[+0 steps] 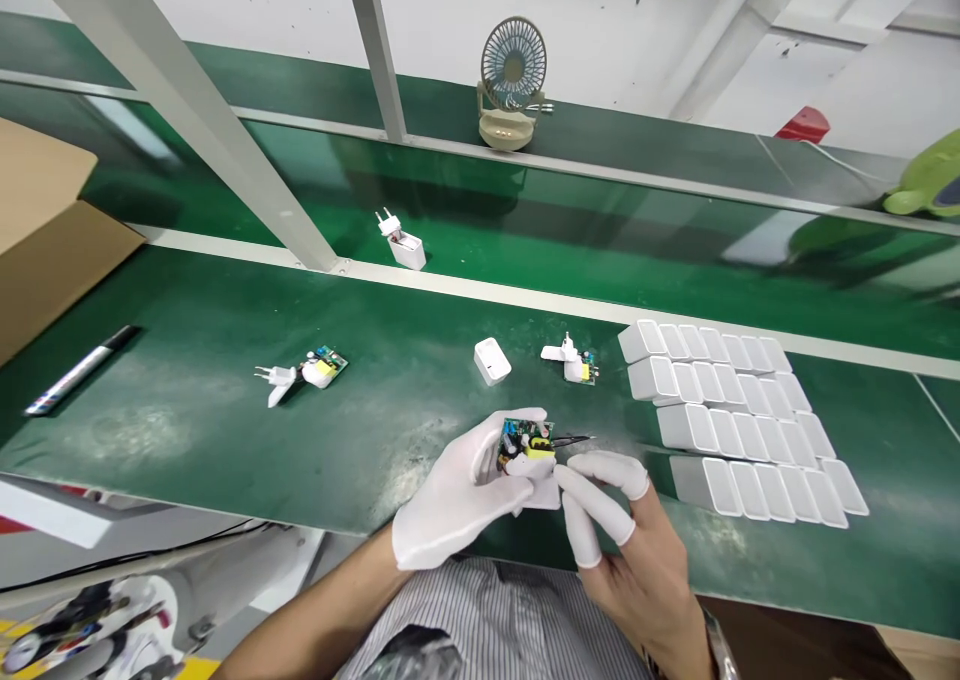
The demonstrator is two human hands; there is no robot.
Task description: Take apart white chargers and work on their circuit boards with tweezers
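My left hand, in a white glove, is closed around a small green circuit board with a yellow part and a white plug piece, held just above the green table's near edge. My right hand wears white finger cots; its thumb and forefinger pinch at the board's right side, where thin dark leads stick out. The other right fingers hang loose below.
Rows of empty white charger shells lie at the right. Loose on the green table are a white shell, two plug-and-board assemblies and a charger farther back. A marker, cardboard box and small fan stand around.
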